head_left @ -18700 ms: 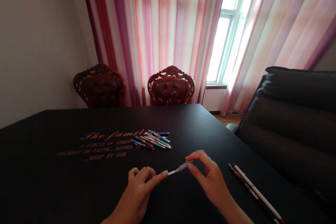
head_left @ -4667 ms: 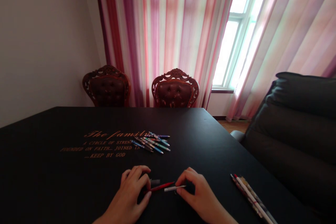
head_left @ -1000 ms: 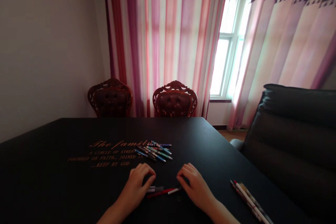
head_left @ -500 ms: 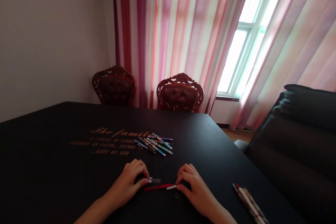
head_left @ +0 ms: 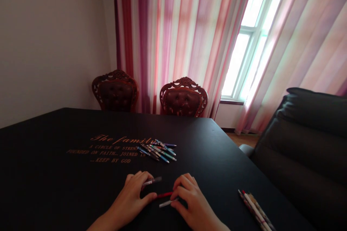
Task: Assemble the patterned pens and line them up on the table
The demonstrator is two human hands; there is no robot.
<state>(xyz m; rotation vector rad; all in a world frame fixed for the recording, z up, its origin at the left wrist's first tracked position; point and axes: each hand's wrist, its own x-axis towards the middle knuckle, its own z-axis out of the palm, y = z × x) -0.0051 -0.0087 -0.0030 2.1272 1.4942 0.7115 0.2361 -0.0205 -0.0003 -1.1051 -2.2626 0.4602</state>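
Observation:
My left hand [head_left: 135, 191] is closed on a slim clear pen part [head_left: 153, 181] with a greyish end, held under its fingers. Its thumb tip meets the left end of a thin red pen piece [head_left: 164, 195], low over the black table. From the other side, my right hand [head_left: 189, 196] pinches a short whitish pen part [head_left: 165, 204], which points left just in front of the red one. The red piece's right end disappears behind my right fingers; whether they grip it too I cannot make out.
Beyond my hands lies a loose pile of several pens [head_left: 159, 151]. More pens [head_left: 255, 207] lie side by side near the right edge of the black table [head_left: 67, 187]. Two carved chairs [head_left: 184, 97] stand behind it, and a dark leather seat [head_left: 295, 144] is at the right.
My right hand has shifted left, closer to my left hand. My left thumb has come down to the red piece, and the clear part now tilts upward. A small ring near my right hand no longer shows.

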